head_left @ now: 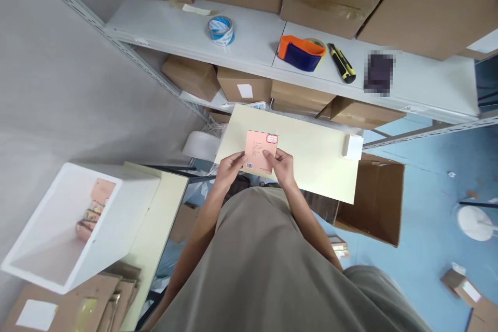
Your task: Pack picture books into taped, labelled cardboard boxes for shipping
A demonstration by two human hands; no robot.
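Between both hands is a small, flat pink booklet [257,146], its printed side facing me. It shows lines of text, a barcode at the lower left and a red-framed white label at the upper right. My left hand [229,170] pinches its left edge. My right hand [282,166] grips the right side, with the thumb lying on the printed face. The booklet is held over the pale yellow table [311,153]. At the table's right end sits a stack of small white cards or a white box [353,147].
A white bin [136,207] at the left contains several pink items [93,212]. Flattened cardboard [78,306] lies below it. The shelf [252,23] ahead carries blue-white tape [221,30], a tape dispenser [301,53] and a utility knife [342,64]. An open carton [373,202] stands right.
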